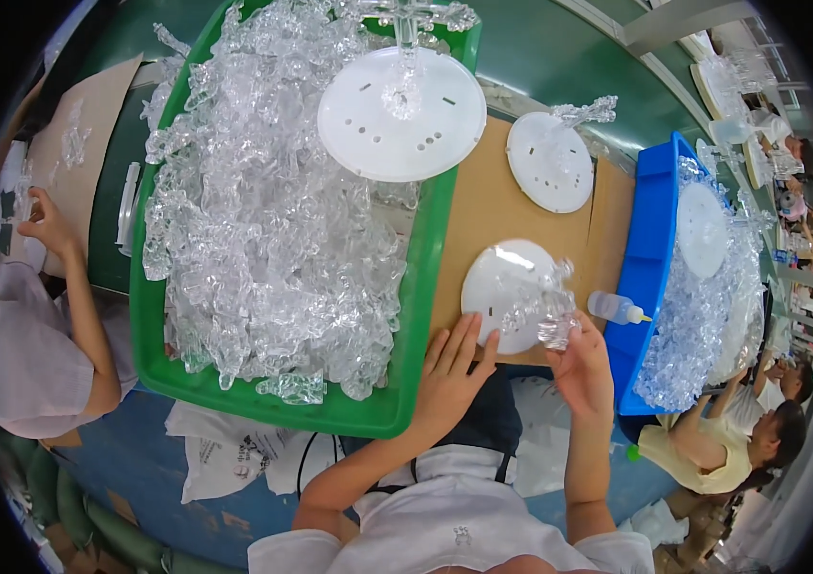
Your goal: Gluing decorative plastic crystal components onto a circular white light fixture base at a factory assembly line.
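Observation:
A round white plastic disc [500, 283] with slots lies on a brown cardboard sheet [483, 210] in front of me. My left hand [454, 371] rests flat at the disc's near edge, fingers spread, touching its rim. My right hand [580, 364] grips a clear plastic ornament piece [552, 308] and holds it over the disc's right side. A small clear glue bottle [617, 308] with a yellow tip lies just right of that hand.
A green tray [414, 316] heaped with clear plastic pieces, with a white disc [400, 115] on top, sits at left. Another white disc [550, 163] lies farther back. A blue bin [644, 239] of clear parts stands at right. Other people work at left and right.

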{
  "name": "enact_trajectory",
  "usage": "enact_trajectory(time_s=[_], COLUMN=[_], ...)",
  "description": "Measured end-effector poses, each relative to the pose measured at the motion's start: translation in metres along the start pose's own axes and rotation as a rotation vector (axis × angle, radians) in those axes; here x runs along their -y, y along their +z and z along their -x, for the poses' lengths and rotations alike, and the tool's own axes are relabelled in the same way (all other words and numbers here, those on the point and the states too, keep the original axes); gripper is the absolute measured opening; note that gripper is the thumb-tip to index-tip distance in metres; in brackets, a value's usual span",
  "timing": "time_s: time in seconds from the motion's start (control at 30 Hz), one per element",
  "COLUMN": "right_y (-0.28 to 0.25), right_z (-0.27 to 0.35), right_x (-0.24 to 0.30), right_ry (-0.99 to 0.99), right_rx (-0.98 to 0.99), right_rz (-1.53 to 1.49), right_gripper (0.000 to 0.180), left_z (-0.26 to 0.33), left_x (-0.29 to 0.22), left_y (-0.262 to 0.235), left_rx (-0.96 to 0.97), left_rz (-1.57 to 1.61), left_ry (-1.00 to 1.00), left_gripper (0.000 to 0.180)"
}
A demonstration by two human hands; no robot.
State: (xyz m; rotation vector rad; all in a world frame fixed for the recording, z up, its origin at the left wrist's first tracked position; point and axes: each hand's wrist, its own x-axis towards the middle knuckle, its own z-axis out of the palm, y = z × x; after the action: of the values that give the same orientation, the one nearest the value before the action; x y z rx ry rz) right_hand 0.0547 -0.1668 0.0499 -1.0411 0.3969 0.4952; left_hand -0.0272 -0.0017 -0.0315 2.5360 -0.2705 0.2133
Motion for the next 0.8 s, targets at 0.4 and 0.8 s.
enact_trajectory(time_s=[0.4,0.8], right_y=[0.034,0.065], right_z=[-0.014,-0.015], right_x=[-0.023,-0.033], right_ry=[-0.531,-0.739], right_rx=[-0.098,-0.076], right_rz=[1.216,1.616], right_gripper=[0.025,0.024], left_z=[-0.002,0.000], left_x=[0.006,0.009], left_y=[0.002,0.014], left_rx=[-0.094,-0.175], left_rz=[0.074,0.067], left_ry=[-0.057,-0.035], left_gripper=[0.051,0.042])
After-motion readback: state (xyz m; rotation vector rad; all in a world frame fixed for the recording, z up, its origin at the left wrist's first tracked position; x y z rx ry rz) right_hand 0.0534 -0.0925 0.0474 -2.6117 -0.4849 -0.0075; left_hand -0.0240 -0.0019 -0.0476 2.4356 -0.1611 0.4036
